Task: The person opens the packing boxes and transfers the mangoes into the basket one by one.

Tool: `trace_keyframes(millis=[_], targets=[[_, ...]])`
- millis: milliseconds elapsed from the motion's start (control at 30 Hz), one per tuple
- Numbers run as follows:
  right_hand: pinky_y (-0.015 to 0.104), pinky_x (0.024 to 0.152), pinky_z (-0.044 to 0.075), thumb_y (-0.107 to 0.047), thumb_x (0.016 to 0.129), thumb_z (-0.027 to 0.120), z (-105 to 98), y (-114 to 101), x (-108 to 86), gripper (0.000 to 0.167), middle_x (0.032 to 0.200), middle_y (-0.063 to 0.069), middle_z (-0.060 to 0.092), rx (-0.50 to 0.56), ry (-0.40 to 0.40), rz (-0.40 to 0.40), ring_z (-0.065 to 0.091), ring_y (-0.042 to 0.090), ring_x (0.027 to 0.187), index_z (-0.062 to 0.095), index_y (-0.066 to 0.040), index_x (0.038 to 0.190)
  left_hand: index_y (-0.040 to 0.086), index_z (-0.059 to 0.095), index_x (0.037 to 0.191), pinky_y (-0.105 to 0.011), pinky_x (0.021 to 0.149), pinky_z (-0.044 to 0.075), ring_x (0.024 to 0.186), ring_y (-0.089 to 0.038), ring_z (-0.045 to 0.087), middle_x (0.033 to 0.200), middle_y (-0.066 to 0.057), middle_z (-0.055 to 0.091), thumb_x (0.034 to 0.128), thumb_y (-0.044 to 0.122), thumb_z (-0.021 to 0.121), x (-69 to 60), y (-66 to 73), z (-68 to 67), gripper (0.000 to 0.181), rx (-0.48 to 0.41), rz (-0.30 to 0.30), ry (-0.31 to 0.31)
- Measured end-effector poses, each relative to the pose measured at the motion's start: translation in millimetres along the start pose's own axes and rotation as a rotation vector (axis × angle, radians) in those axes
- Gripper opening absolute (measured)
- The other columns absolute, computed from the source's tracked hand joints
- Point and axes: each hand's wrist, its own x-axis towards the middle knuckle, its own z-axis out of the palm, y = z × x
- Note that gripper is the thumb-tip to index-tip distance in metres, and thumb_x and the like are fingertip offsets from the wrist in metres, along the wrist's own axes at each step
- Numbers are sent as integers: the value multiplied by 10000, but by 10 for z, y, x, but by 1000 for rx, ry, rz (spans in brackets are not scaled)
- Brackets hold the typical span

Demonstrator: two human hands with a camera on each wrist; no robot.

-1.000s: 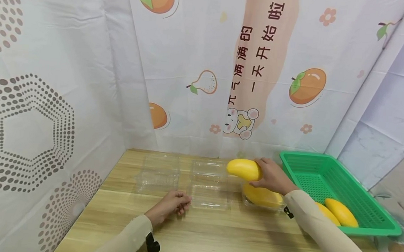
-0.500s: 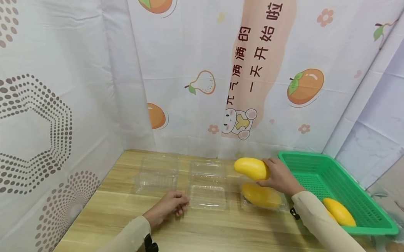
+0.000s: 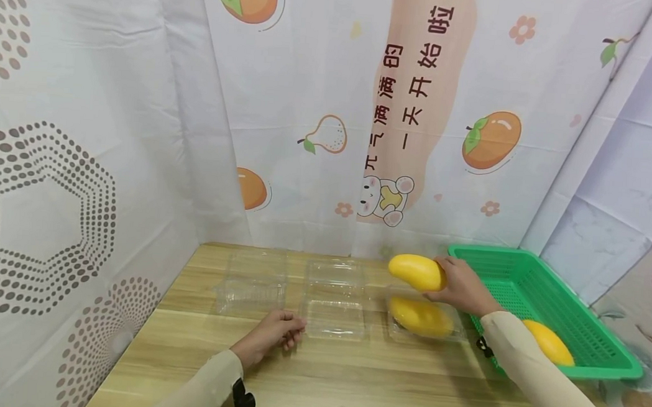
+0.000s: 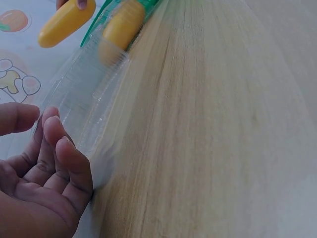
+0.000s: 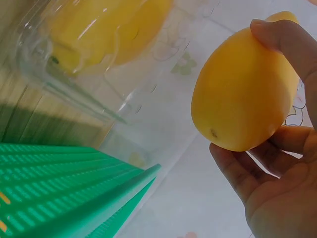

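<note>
My right hand [image 3: 461, 288] grips a yellow mango [image 3: 416, 271], holding it in the air above a clear plastic box [image 3: 455, 330] that has another mango [image 3: 421, 316] in it. In the right wrist view the thumb lies on one side of the held mango [image 5: 242, 89], with fingers on the other. Loosely curled, my left hand [image 3: 273, 334] stays low at the left front corner of the middle clear box [image 3: 334, 319]. The left wrist view shows its fingertips beside the thin plastic; whether they touch it is hard to see.
To the right stands a green basket [image 3: 604, 326] with a mango [image 3: 550, 343] at its front, partly behind the right sleeve. A third clear box [image 3: 250, 295], lid raised, is at the left of the wooden table [image 3: 315, 383]. Printed curtains [image 3: 296, 52] hang close behind.
My right hand has moved right with the mango, from near the middle box to above the right-hand box. The left hand has stayed where it was.
</note>
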Motion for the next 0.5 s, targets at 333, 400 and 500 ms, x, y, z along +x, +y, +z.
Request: trace_keyframes(millis=[333,400,500], targets=[[533,806,514,-350,769,905,-50,151,-69,822,1154,244,636,0,1,39,583,357,972,548,112,1348,-84,654,981,-220,561,458,627,-105,524,778,-55,626,1033,172,620,-1,-1,7,264,4,-4,7],[544,812,516,-349,772,903,-65,171,-84,843,1178,268,630,2,5,42,587,374,985,535,124,1365,-89,654,980,-219,559,458,624,-106,525,774,-54,626,1033,166,618,0,1,8,263,7,-2,7],[544,804,516,-350,780,900,-87,207,-111,850,1197,289,625,10,9,44,591,384,991,527,132,1372,-88,652,982,-220,559,458,623,-107,524,772,-53,625,1034,165,615,5,2,7,260,5,-1,4]])
